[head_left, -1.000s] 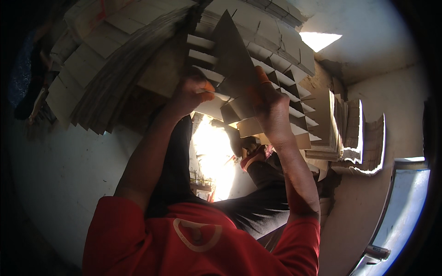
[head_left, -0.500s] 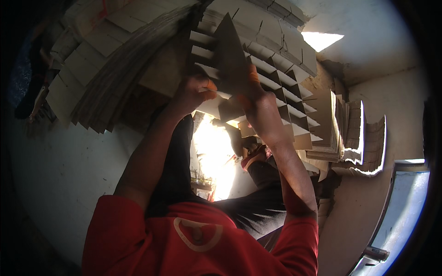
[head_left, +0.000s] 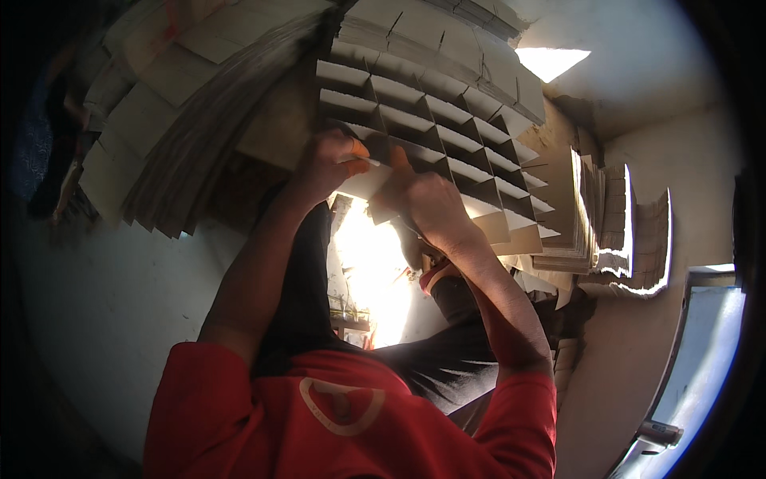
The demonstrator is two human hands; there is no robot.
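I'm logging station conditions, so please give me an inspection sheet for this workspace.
Surface: pale floor at left; support under the work is hidden.
Job's things: grey-brown cardboard divider grid, crossed strips forming open cells.
Clutter: fanned stack of flat grey cardboard sheets at left; slotted grey cardboard stack beyond the grid.
Hands: left hand pinches the grid's near-left edge; right hand is at its near edge, grip unclear; orange finger coverings on both.
Cables: nothing seen.
Surroundings: pale-blue panel at far right.
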